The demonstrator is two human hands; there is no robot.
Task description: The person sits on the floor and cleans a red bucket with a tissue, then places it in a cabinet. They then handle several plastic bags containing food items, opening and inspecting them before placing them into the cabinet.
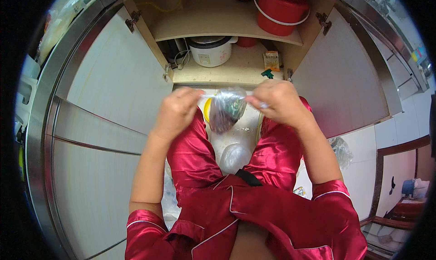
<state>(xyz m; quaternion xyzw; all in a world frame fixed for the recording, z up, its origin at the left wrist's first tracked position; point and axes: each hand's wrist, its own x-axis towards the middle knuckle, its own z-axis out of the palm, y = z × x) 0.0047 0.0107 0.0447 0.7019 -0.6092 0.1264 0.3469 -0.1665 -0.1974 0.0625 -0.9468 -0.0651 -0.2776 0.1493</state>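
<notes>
Between my two hands hangs a clear plastic bag [227, 111] with dark and green contents that I cannot make out. My left hand [178, 110] grips a twisted end of the bag on one side. On the other side, my right hand [277, 101] pinches the opposite end, and the plastic is drawn taut between them. A yellow ring-shaped object [207, 109] shows partly behind the bag. Below, a translucent plastic bundle [235, 157] lies on the floor between my legs.
Ahead stands an open cabinet with a shelf [218, 24], a red bucket [281, 13], a white rice cooker [211, 52], a small packet [271, 60] and a green plastic piece [267, 74]. Open doors flank me at left [115, 65] and right [340, 76]. Another plastic bag [340, 151] lies at right.
</notes>
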